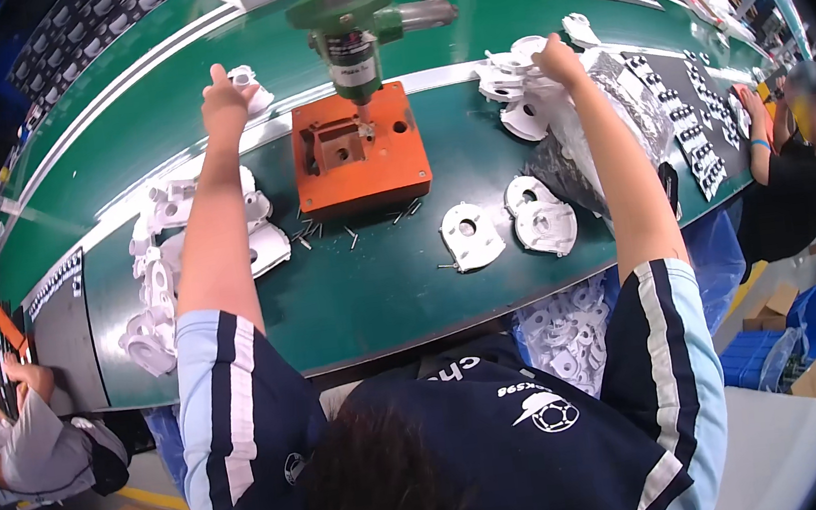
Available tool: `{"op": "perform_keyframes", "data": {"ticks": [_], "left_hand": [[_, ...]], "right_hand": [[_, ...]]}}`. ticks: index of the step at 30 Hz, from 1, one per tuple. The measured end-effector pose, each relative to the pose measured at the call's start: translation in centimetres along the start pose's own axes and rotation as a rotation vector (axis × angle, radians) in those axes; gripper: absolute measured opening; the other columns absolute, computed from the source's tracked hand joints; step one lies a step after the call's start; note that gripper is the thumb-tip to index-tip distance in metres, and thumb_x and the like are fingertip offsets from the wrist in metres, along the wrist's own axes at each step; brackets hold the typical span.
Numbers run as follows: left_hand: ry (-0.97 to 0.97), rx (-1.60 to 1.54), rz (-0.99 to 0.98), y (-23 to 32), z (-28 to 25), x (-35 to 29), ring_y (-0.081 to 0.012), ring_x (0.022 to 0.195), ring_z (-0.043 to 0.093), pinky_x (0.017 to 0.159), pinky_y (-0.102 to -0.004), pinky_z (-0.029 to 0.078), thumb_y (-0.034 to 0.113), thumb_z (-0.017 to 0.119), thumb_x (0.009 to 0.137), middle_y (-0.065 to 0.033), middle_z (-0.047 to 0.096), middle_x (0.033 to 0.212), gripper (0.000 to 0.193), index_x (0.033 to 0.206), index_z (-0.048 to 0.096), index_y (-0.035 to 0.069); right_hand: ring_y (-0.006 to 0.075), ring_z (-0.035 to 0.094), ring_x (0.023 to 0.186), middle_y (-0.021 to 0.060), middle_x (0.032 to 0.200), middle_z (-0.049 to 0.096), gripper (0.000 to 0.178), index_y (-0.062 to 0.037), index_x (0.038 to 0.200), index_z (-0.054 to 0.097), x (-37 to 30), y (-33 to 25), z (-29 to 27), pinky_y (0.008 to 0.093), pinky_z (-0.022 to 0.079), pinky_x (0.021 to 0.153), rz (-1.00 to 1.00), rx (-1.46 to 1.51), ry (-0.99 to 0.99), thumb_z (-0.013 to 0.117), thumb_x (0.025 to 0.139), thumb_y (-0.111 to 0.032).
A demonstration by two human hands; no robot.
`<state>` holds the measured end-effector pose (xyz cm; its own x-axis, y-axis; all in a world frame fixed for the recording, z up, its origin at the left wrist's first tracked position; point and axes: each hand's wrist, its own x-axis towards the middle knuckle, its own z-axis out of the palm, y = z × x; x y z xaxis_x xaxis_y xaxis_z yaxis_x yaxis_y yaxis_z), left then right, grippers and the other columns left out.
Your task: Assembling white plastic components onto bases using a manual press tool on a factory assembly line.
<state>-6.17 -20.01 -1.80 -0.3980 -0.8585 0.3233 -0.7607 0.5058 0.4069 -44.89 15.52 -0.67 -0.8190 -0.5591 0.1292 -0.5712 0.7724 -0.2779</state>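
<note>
Your left hand (226, 105) seemed closed on a white part (248, 78), left of the orange block (363, 186); your right hand (559, 62) touched the white pile (503, 85), its grip unclear. Apparently you were swapping parts; the next move likely called for seating one squarely.

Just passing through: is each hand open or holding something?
Left hand: at a white part, grip unclear.
Right hand: at piled white parts, grip unclear.
</note>
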Motion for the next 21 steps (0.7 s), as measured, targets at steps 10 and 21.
{"op": "perform_keyframes", "data": {"ticks": [10, 21], "left_hand": [[-0.4, 0.049, 0.29, 0.5, -9.4, -9.7, -0.0324, 0.076, 0.062, 0.069, -0.0394, 0.048, 0.031, 0.069, 0.075, -0.023, 0.062, 0.076, 0.041, 0.102, 0.058, 0.002], [-0.171, 0.263, 0.517, -1.4, -15.2, -25.2, -0.031, 0.074, 0.056, 0.069, -0.0398, 0.043, 0.009, 0.061, 0.074, -0.0154, 0.058, 0.083, 0.021, 0.095, 0.062, 0.008]], "right_hand": [[0.0371, 0.06, 0.1, 0.0253, 0.102, 0.062, 0.038, 0.0071, 0.097, 0.062, 3.1, 0.7, 0.7, 0.0381, 0.048, 0.085, 0.12, 0.015, -0.06, 0.058, 0.071, -0.021], [0.0304, 0.064, 0.084, 0.0224, 0.09, 0.065, 0.039, 0.0028, 0.085, 0.068, 3.2, 0.8, 1.2, 0.0353, 0.05, 0.076, 0.02, 0.001, -0.062, 0.067, 0.061, -0.028]]}}
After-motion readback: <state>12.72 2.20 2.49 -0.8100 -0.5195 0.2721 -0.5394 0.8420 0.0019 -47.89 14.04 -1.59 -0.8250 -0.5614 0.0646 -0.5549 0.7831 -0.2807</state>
